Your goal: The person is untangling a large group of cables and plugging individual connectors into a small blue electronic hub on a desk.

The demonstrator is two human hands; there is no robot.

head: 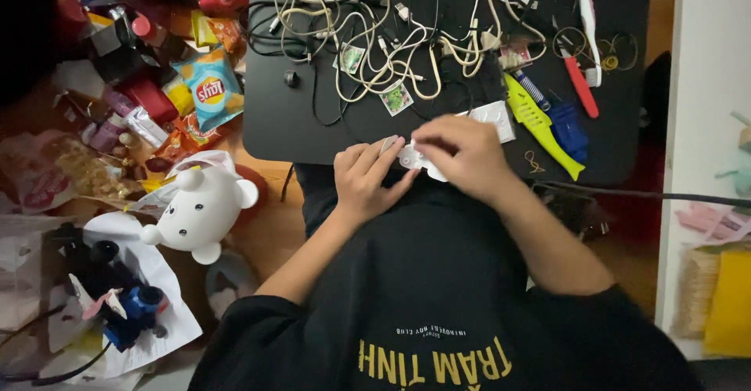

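Two hands meet at the table's (pixel 266 136) near edge; right hand (pixel 461 152) and left hand (pixel 364 178) fingers clamp a small white part (pixel 412 158), its long axis running left-right between them.

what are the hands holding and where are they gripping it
Both hands hold one small white object at the near edge of the black table. The left hand pinches its left end; the right hand covers its right side. What it is cannot be told.

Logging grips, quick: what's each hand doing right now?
Left hand: closed, fingers pinching the small white plastic piece.
Right hand: closed over the same piece.
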